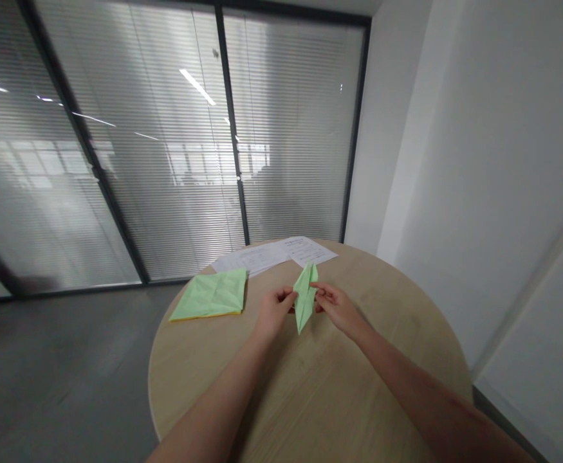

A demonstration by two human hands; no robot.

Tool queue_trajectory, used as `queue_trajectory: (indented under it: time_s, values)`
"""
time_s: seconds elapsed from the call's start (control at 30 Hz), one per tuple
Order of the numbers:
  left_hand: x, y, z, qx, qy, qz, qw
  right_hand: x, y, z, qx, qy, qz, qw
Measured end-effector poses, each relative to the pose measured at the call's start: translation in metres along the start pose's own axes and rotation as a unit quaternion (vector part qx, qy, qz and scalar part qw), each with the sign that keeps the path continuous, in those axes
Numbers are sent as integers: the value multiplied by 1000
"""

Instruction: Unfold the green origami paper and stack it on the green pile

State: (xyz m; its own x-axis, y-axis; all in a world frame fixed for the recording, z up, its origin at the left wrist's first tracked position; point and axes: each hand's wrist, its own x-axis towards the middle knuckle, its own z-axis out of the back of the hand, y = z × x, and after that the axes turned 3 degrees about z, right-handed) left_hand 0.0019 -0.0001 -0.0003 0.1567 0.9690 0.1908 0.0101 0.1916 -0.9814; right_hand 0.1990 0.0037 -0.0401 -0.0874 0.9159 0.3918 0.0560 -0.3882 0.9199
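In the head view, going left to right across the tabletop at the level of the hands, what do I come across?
Flat green paper with a yellow edge → left hand → folded green paper → right hand.

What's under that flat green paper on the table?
A thin yellow edge peeks out along the near side of the green paper, with the wooden table below. The green paper covers the rest, so I can't tell more.
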Motion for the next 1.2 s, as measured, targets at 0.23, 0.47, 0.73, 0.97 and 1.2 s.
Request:
queue_trajectory:
  time_s: [0.23, 0.47, 0.73, 0.97, 1.2]
  values:
    - [-2, -4, -1, 5, -10, -7, 1000, -6, 6, 0, -146, 4, 55, 988]
    - [-4, -2, -7, 8, 27, 8, 1000, -8, 6, -4, -195, -13, 25, 980]
    - [-3, -2, -6, 8, 6, 21, 1000, -7, 12, -3, -135, -27, 43, 990]
    - [-3, -4, -3, -64, -6, 46, 997, -4, 23, -4, 95, -28, -44, 994]
    - [-11, -11, -9, -125, 49, 85, 987, -6, 23, -2, 243, 7, -114, 963]
